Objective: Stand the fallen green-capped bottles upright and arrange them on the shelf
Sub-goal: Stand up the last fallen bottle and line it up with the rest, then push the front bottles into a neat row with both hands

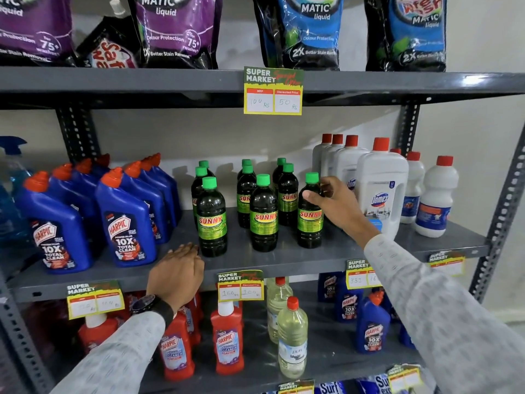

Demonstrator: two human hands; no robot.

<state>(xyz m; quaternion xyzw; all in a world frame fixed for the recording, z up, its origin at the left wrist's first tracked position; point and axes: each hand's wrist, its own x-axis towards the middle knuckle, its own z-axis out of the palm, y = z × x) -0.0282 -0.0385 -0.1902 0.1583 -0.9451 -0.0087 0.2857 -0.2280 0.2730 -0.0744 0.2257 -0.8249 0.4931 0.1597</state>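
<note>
Several dark green-capped bottles labelled Sunny stand upright in three rows on the middle grey shelf (284, 261). The front right bottle (310, 217) is upright, and my right hand (333, 201) grips its shoulder just under the cap. The front middle bottle (263, 214) and the front left bottle (211, 220) stand free near the shelf's front edge. My left hand (177, 273) rests palm down on that front edge, just left of the front left bottle, with nothing in it. No bottle lies on its side.
Blue Harpic bottles (125, 220) crowd the shelf to the left. White red-capped Domex bottles (382, 189) stand close on the right. Price tags (241, 285) hang from the shelf edges. Detergent pouches fill the shelf above; red and clear bottles the one below.
</note>
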